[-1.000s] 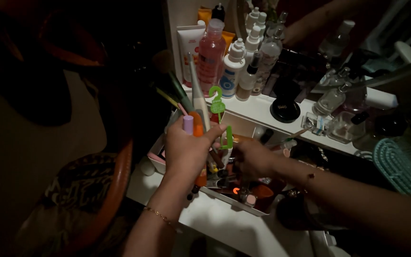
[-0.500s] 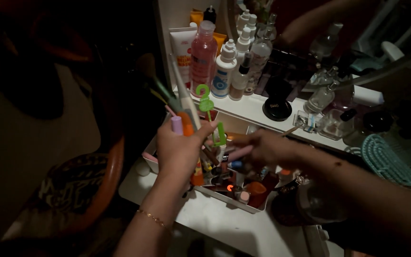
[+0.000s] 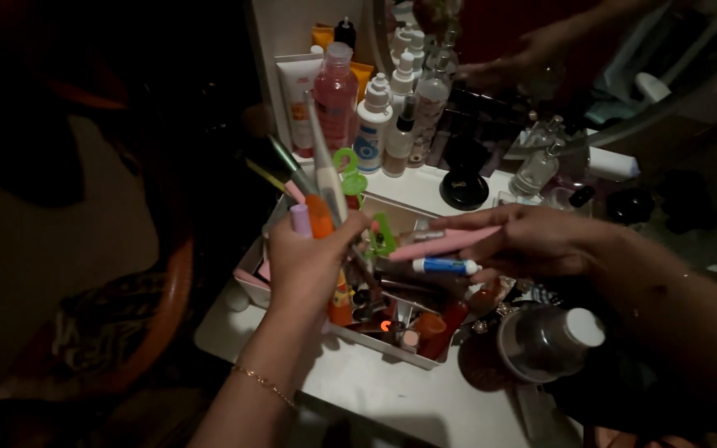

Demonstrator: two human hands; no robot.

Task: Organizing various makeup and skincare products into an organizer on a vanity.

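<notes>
My left hand (image 3: 304, 265) is closed tight around a bunch of sticks and pens (image 3: 323, 195) — a long white one, an orange one, a small purple one and some green ones that poke up past my fingers. The bunch sits just above the near-left corner of the white box (image 3: 252, 278). My right hand (image 3: 541, 241) pinches a long pink tube (image 3: 446, 242) between thumb and fingers. The tube lies flat in the air over the middle of the box, its tip pointing at my left hand. There is a small gap between the tip and the bunch.

Right under the pink tube lies a white and blue tube (image 3: 446, 266) on top of the pile in the box. The box is packed full, so there is no free room inside it.

The box sits on a white table (image 3: 375, 390). A bare strip of table shows in front of the box — right up to the near edge. To the right of the box, a clear jar with a white cap (image 3: 551, 338) stands close. Behind the box, a row of bottles (image 3: 375, 116) stands on a shelf, with a tall pink bottle (image 3: 334, 104) among them. The row is near the tops of my sticks.
</notes>
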